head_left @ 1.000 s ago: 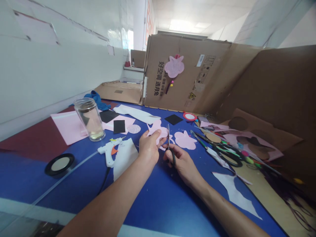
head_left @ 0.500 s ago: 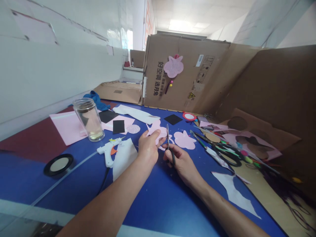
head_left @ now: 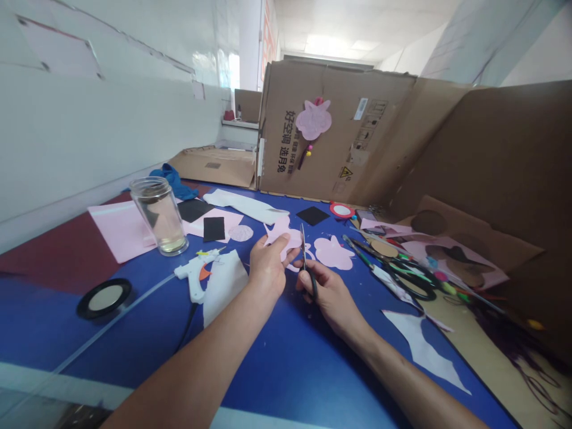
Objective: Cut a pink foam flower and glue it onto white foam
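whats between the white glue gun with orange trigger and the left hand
In the head view, a flat white sheet lies between the white glue gun and the left hand.

- Paper (head_left: 290, 238) at the scissors (head_left: 314, 288): we log pale pink, plain.
- Scissors: black handles, silvery blades.
- Tabletop (head_left: 268, 369): we see deep blue, maroon at far left, pale stripe along the near edge.
- Glue gun (head_left: 195, 286): white, orange trigger (head_left: 204, 273).
- Cloth (head_left: 176, 182): bright blue.
- Squares (head_left: 214, 229): plain black.
- Disc (head_left: 241, 233): we make out fine scribbled lines on pale ground.
- Cardboard (head_left: 384, 131): brown, black lettering (head_left: 286, 143), yellow warning triangle (head_left: 345, 172).
- Hanging ornament (head_left: 314, 122): pink, with pink and yellow beads (head_left: 308, 154).
- Round piece (head_left: 342, 210): red around white.
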A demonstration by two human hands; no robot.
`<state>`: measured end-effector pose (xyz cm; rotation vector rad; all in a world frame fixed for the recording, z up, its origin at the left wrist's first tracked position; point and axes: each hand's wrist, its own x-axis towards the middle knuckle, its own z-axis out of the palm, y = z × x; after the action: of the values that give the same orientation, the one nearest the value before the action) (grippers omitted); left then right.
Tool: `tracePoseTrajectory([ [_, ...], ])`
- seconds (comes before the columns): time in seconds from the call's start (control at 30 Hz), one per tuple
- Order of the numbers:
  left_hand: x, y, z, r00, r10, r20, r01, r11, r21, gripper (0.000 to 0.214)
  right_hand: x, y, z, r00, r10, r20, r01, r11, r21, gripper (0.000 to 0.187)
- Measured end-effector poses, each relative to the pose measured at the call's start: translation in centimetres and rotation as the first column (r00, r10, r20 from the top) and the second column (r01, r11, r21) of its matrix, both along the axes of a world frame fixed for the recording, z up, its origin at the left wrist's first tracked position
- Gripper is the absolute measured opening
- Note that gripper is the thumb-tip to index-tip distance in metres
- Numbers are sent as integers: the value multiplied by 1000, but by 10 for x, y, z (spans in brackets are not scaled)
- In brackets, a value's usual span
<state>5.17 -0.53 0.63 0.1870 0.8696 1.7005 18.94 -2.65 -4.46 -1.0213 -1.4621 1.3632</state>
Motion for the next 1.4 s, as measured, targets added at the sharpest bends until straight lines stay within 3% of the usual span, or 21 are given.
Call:
tracePoseTrajectory([
  [0.23, -1, 0, 2, 1000, -10, -3, 10, 1000, 13, 37, 0, -2, 2, 1000, -9, -5, 9, 1000, -1, 59],
  [0.53, -2, 0, 1, 1000, -13, 5, 13, 1000, 2, 46, -1, -2, 4, 1000, -12, -1, 12, 1000, 2, 58],
  [0.8, -3, 0, 3, 999, -46, -6, 47, 999, 16, 38, -1, -2, 3, 1000, -14, -22, 13, 1000, -13, 59],
  [1.13, -5, 4, 3, 999, -20, -27, 21, 1000, 10, 47, -1, 0, 3, 997, -65, -41, 64, 998, -25, 61],
  [1.3, -10, 3, 6, 998, -30, -61, 31, 999, 31, 52, 7, 2, 6, 996, -24, 89, 27, 999, -31, 65],
  [1.4, -15, 1, 9, 993, -60, -106, 68, 995, 73, 48, 19, 0, 9, 963, 60, 264, -60, 998, -8, 55],
])
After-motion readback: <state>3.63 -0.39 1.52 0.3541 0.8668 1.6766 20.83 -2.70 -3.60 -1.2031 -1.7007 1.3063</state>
